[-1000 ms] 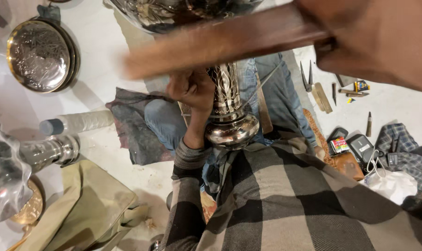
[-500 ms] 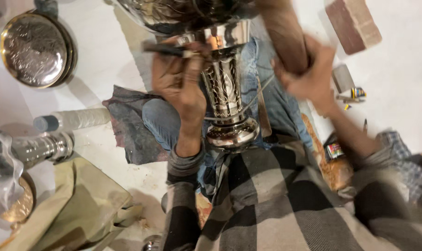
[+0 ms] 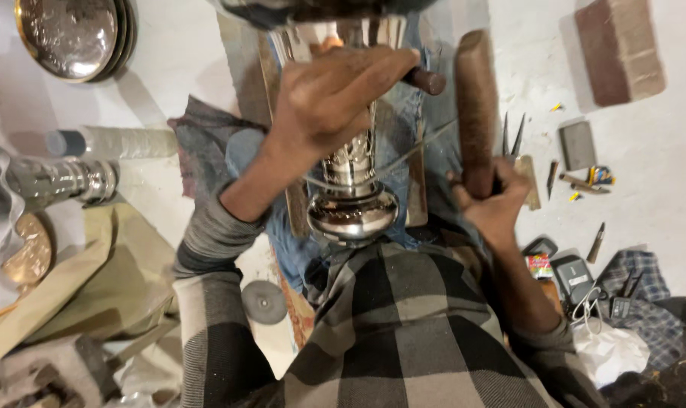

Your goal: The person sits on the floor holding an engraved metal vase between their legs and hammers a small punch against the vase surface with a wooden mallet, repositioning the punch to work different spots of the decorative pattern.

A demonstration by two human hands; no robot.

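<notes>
We're looking down past our checked shirt. Our right hand is wrapped tight round the bottom of the wooden mallet, which now stands upright just right of the vase. Half a second ago it was swinging across at an angle, so the blow has landed and the mallet is drawn back. Our left hand has fingers closed over a dark punch, whose tip pokes out past the fingertips toward the mallet, pressed against the vase's upper stem. That hand has slid up from the middle of the stem. The silver vase lies along our lap, its round foot nearest us, below the left wrist, its wide mouth beyond the knuckles. We judge the chasing is moving up the stem. Past the right fingers, small chisels lie on the floor, then a brick. Far left, an embossed tray.
</notes>
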